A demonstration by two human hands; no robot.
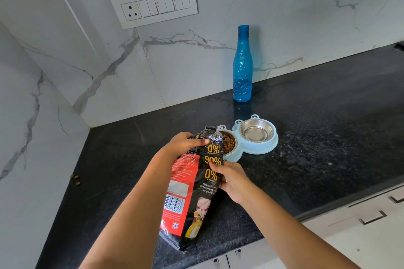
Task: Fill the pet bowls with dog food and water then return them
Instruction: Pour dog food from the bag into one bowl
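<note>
A black and red dog food bag (192,192) is held tilted above the dark countertop, its open top over the left bowl. My left hand (185,144) grips the bag near its top. My right hand (231,179) grips its right side lower down. The light blue double pet feeder (265,147) stands just beyond the bag. Its left steel bowl holds brown kibble (229,143) and is partly hidden by the bag. Its right steel bowl (256,132) is bare inside. A blue capped water bottle (242,67) stands upright behind the feeder by the wall.
The black granite countertop (328,126) runs from the left corner to the right. A few kibble pieces (75,179) lie by the left marble wall. A switch panel (155,5) sits on the back wall. White drawers (371,218) are below the counter's front edge.
</note>
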